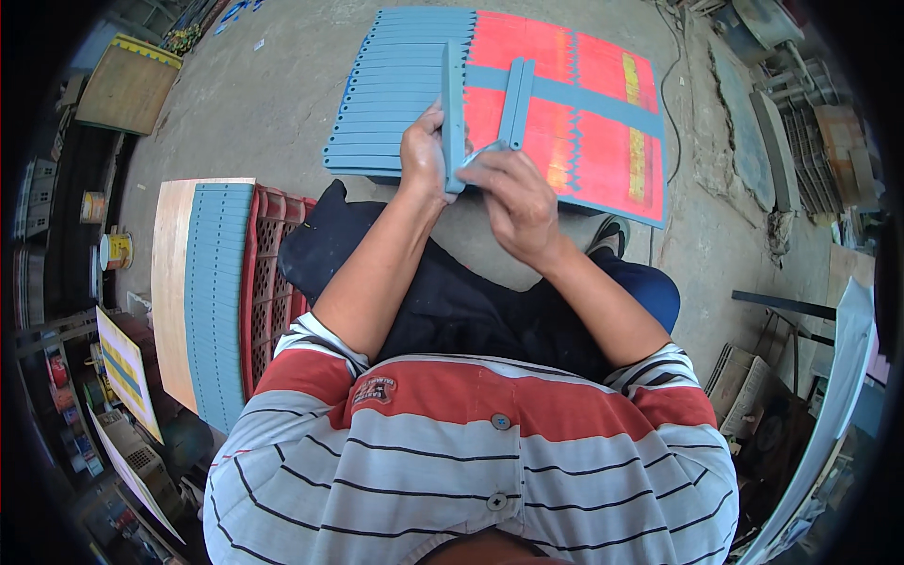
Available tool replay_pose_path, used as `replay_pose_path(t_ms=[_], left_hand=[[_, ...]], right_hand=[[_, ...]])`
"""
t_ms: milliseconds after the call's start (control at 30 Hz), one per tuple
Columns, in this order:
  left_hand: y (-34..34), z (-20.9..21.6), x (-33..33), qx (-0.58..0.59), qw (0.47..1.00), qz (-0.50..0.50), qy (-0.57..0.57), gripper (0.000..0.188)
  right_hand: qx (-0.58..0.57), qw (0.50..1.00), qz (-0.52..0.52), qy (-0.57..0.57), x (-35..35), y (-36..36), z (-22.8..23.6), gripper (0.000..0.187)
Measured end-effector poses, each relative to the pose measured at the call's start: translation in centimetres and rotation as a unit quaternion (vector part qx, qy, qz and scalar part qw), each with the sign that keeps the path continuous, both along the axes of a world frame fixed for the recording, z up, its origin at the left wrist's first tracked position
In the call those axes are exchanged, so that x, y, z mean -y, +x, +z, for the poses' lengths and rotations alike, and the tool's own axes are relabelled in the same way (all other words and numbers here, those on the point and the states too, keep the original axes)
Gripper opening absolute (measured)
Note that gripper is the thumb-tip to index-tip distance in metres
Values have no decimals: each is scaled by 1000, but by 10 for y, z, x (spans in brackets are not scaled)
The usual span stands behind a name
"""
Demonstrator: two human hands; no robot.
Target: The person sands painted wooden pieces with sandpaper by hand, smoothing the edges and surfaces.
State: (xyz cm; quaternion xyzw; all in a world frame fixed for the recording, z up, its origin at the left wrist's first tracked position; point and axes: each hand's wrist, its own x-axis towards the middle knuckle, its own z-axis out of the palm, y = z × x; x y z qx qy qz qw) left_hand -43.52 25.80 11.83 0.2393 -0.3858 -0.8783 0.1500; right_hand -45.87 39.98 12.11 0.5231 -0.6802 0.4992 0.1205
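My left hand [425, 155] is closed round the lower part of a long blue-grey painted strip [453, 99] with small holes, held upright over the near edge of a red board. My right hand [518, 202] is closed at the lower end of this strip, pinching a thin, pale bluish folded piece [484, 153]; its exact kind is hard to make out. Just beyond my right hand, two loose blue-grey strips [517, 99] lie side by side on the red board [598, 141]. To their left, several similar strips [395, 104] lie in a close row.
At my left, a red plastic crate [278, 240] stands beside a wooden board [175, 282] bearing a row of blue-grey strips [218, 282]. Paint buckets [117, 251] and shelves line the far left. A cable [676, 104] runs over the concrete floor on the right.
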Motion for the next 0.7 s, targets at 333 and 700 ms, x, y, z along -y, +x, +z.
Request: replay_pose_path(t_ms=[333, 700], left_hand=[[-7, -6, 3, 22, 996, 84, 24, 43], [-9, -11, 1, 0, 995, 92, 43, 51]], right_hand=[[-23, 1000, 0, 3, 0, 0, -4, 42], [-26, 999, -41, 11, -1, -2, -5, 48]])
